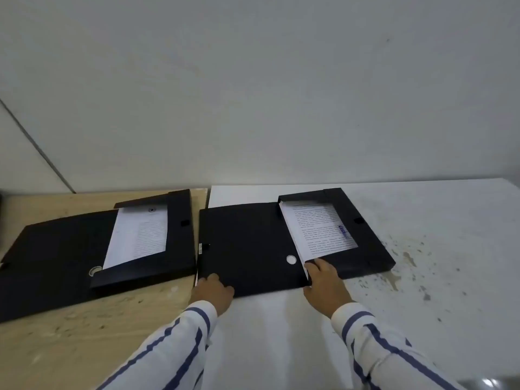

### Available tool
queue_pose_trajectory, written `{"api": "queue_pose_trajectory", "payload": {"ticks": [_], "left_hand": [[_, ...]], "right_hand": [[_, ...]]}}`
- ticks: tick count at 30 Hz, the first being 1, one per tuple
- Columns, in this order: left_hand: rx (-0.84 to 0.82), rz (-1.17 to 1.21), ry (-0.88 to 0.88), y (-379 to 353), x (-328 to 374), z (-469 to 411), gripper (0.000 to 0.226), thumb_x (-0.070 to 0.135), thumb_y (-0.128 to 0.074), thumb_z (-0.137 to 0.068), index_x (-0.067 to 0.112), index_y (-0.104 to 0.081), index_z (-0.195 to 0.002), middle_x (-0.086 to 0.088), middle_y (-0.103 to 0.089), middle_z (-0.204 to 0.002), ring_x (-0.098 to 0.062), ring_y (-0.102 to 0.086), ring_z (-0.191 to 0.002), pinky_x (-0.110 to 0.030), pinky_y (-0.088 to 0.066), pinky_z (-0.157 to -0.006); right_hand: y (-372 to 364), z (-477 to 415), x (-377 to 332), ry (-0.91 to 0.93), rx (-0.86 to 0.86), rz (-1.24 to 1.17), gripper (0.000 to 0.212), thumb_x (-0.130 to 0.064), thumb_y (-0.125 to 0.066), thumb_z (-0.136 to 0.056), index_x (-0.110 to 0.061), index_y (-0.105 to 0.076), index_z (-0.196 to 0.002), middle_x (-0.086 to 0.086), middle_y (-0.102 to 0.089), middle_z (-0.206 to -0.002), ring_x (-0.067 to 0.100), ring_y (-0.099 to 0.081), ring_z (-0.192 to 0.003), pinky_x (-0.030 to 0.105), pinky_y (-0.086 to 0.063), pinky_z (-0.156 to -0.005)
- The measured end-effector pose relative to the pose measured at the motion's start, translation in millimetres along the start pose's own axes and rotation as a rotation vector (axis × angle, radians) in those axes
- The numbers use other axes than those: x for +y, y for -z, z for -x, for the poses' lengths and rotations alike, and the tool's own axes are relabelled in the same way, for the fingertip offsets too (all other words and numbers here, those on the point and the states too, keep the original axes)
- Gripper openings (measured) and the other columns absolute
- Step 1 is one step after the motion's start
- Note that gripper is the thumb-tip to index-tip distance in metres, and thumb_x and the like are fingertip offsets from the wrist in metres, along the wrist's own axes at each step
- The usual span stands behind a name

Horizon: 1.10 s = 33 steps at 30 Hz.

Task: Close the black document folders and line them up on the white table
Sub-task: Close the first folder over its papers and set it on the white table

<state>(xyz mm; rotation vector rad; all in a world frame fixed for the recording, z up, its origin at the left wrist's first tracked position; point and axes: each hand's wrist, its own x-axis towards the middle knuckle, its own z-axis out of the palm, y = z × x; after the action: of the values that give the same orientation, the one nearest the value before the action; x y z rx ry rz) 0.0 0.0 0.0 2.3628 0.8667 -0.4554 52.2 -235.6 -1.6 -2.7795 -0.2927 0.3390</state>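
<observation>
Two black document folders lie open, each with printed pages in its tray. The right folder [247,243] rests on the white table [422,277], its flat cover spread to the left of the paper stack [318,229]. My left hand [213,291] grips the near left corner of that cover. My right hand [323,282] presses on the near edge where the tray meets the cover, fingertips touching the paper. The left folder [64,249] lies open on the wooden table [84,333], untouched.
A pale wall [253,94] rises right behind both tables. The white table is speckled with stains on its right half. Both striped sleeves reach in from the bottom edge. The two folders almost touch at the seam between tables.
</observation>
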Motion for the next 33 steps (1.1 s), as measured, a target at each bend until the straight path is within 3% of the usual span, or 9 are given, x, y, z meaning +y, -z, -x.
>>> {"api": "queue_pose_trajectory", "payload": {"ticks": [5,10,13,16,19,22,25,29,33], "left_hand": [[0.067,0.066,0.163,-1,1,-18,0.059,0.034,-0.052,-0.088,0.012,-0.036,-0.14,-0.018,-0.038,-0.144,-0.038,-0.038,-0.13,-0.044,-0.036,-0.104],[0.118,0.143,0.251,0,2,-33,0.061,0.033,-0.055,-0.086,0.008,-0.036,-0.139,-0.022,-0.039,-0.142,-0.042,-0.039,-0.127,-0.047,-0.036,-0.104],[0.17,0.18,0.259,9,0,-38,0.046,0.03,-0.054,-0.085,0.003,-0.052,-0.122,-0.022,-0.053,-0.126,-0.039,-0.052,-0.11,-0.044,-0.044,-0.095],[0.187,0.344,0.179,31,3,-39,0.023,0.019,-0.051,-0.088,0.0,-0.059,-0.1,-0.022,-0.06,-0.109,-0.033,-0.055,-0.085,-0.039,-0.048,-0.08],[0.208,0.466,0.041,64,19,-35,0.021,0.01,-0.051,-0.091,-0.002,-0.064,-0.101,-0.019,-0.064,-0.1,-0.039,-0.06,-0.088,-0.044,-0.051,-0.08],[0.134,0.594,-0.072,92,52,-11,0.009,0.014,-0.054,-0.094,0.011,-0.062,-0.096,-0.011,-0.06,-0.098,-0.022,-0.057,-0.077,-0.033,-0.049,-0.061],[-0.008,0.729,-0.272,98,93,15,0.017,0.025,-0.053,-0.094,0.011,-0.062,-0.096,-0.009,-0.065,-0.097,-0.025,-0.063,-0.085,-0.035,-0.052,-0.068],[-0.022,0.745,-0.441,69,147,26,0.032,0.041,-0.051,-0.093,0.012,-0.061,-0.101,-0.004,-0.065,-0.1,-0.023,-0.06,-0.095,-0.04,-0.051,-0.086],[0.032,0.646,-0.526,15,195,20,0.021,0.032,-0.054,-0.094,0.011,-0.057,-0.099,0.002,-0.06,-0.088,-0.015,-0.056,-0.083,-0.022,-0.043,-0.07]], "right_hand": [[-7,-15,17,-0.087,-0.039,0.1,0.056,-0.024,-0.052,-0.09,-0.024,-0.031,-0.142,0.007,-0.02,-0.157,0.034,-0.008,-0.146,0.049,-0.026,-0.116],[-13,-22,22,-0.076,-0.035,0.039,0.054,-0.022,-0.052,-0.091,-0.021,-0.034,-0.142,0.006,-0.027,-0.154,0.034,-0.012,-0.145,0.043,-0.027,-0.116],[-13,-24,23,-0.068,-0.017,0.058,0.051,-0.027,-0.052,-0.092,-0.022,-0.036,-0.141,0.004,-0.031,-0.153,0.032,-0.017,-0.145,0.041,-0.031,-0.114],[-11,-26,24,-0.069,-0.014,0.08,0.048,-0.032,-0.049,-0.094,-0.023,-0.038,-0.14,0.003,-0.033,-0.153,0.03,-0.02,-0.144,0.041,-0.034,-0.113],[-9,-28,24,-0.05,-0.006,0.113,0.045,-0.034,-0.047,-0.094,-0.024,-0.04,-0.138,0.003,-0.037,-0.15,0.029,-0.026,-0.141,0.039,-0.036,-0.111],[-6,-29,24,-0.034,0.009,0.129,0.043,-0.038,-0.046,-0.094,-0.024,-0.045,-0.134,0.001,-0.045,-0.143,0.025,-0.037,-0.132,0.035,-0.04,-0.105],[2,-34,25,-0.011,0.034,0.151,0.042,-0.045,-0.043,-0.092,-0.025,-0.051,-0.128,0.0,-0.054,-0.131,0.023,-0.047,-0.116,0.034,-0.043,-0.094],[20,-42,41,0.006,0.024,0.117,0.039,-0.044,-0.041,-0.091,-0.023,-0.057,-0.119,0.0,-0.057,-0.123,0.024,-0.049,-0.113,0.036,-0.039,-0.092],[46,-57,87,-0.001,0.02,0.085,0.034,-0.035,-0.045,-0.091,-0.02,-0.057,-0.12,0.003,-0.053,-0.128,0.025,-0.046,-0.119,0.036,-0.04,-0.095]]}}
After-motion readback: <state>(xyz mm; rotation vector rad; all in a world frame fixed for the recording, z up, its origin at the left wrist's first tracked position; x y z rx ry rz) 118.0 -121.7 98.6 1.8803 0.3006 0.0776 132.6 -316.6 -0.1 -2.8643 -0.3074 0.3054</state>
